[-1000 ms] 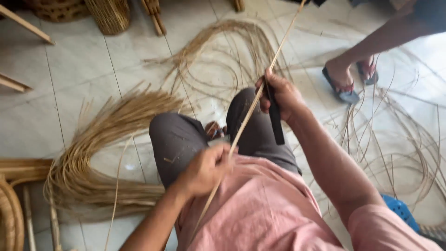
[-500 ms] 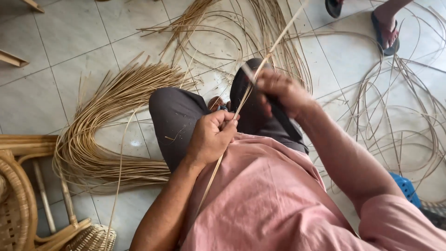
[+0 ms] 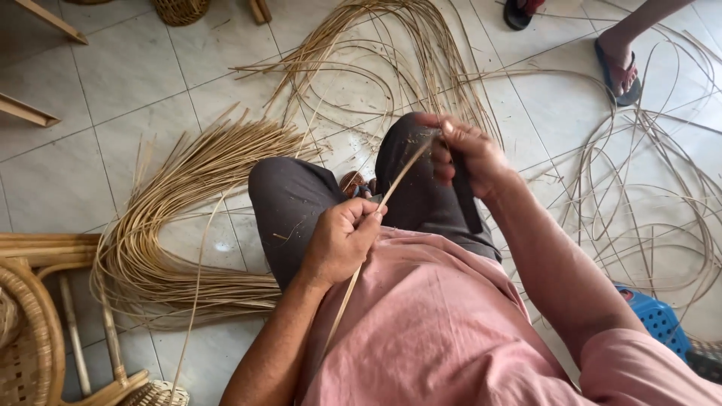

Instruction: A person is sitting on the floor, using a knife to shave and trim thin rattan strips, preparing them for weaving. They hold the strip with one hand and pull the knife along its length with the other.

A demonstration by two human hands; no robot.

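Thin pale rattan strip (image 3: 396,180), slanted across lap w/ dark-handled knife (image 3: 466,199) at upper end.

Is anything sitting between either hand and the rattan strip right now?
Nothing visible does. The left hand is closed directly on the rattan strip at the lap, and the right hand grips its upper end together with a dark-handled tool above the knee.

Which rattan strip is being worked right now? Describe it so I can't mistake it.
Start at the grey-trousered knees mid-frame. One thin pale strip runs diagonally above them, from the left hand up to the right hand. Unlike the bundled strips on the floor, it is single, taut and held.
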